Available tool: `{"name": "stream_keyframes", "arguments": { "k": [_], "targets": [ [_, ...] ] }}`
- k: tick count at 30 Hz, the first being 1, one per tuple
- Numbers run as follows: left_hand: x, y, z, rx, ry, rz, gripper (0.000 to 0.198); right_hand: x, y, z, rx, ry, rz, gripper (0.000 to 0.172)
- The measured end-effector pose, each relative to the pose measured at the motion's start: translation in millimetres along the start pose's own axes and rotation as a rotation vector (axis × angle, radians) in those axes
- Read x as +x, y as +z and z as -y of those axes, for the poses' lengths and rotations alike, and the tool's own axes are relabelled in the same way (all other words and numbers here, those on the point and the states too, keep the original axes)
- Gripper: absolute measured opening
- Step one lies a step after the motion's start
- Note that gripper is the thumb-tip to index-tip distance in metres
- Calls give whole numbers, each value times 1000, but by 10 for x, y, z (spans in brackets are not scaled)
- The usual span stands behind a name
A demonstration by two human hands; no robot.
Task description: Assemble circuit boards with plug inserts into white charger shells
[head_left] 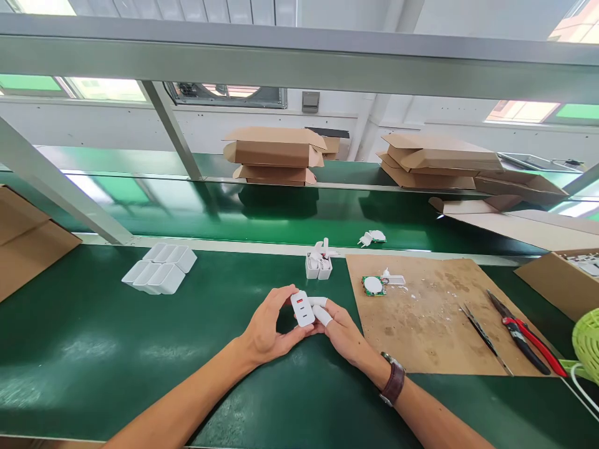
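Both hands hold a white USB charger (303, 309) above the green bench, its face with one red port and two dark slots turned toward me. My left hand (269, 330) grips it between the thumb below and the fingers above. White finger covers sit on two fingers of my right hand (337, 325), which is closed on the charger's right side. Just beyond the hands stand small white open housings (319, 268) with white parts and leads sticking out. Further left lies a cluster of empty white housings (160, 269).
On the stained brown board (421, 337) rest a circuit board (373, 285), tweezers (486, 340) and red-handled pliers (526, 335). Another small assembly (373, 237) lies behind. Cardboard boxes (276, 153) stand at the back; a green fan (587, 344) is at the right edge.
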State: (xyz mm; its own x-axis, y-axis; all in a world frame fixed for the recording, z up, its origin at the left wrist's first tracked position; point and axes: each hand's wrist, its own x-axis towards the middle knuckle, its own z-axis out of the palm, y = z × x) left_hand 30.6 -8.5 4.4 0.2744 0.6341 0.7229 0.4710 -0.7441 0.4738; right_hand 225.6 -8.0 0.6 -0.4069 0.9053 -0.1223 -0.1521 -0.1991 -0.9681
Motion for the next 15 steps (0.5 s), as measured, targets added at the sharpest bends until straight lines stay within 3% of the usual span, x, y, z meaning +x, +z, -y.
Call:
{"name": "stream_keyframes", "arguments": {
  "k": [4, 7, 11, 15],
  "targets": [
    [15, -47, 95, 168, 20, -72, 73, -24, 28, 85, -70, -218, -84, 44],
    [-11, -44, 240, 264, -86, -16, 68, -52, 29, 162, -103, -307, -124, 39],
    [9, -17, 466, 197, -275, 11, 64, -22, -83, 181, -322, -438, -328, 30],
    [263, -3, 566, 137, -595, 98, 71, 119, -288, 71, -522, -446, -512, 46]
  ]
}}
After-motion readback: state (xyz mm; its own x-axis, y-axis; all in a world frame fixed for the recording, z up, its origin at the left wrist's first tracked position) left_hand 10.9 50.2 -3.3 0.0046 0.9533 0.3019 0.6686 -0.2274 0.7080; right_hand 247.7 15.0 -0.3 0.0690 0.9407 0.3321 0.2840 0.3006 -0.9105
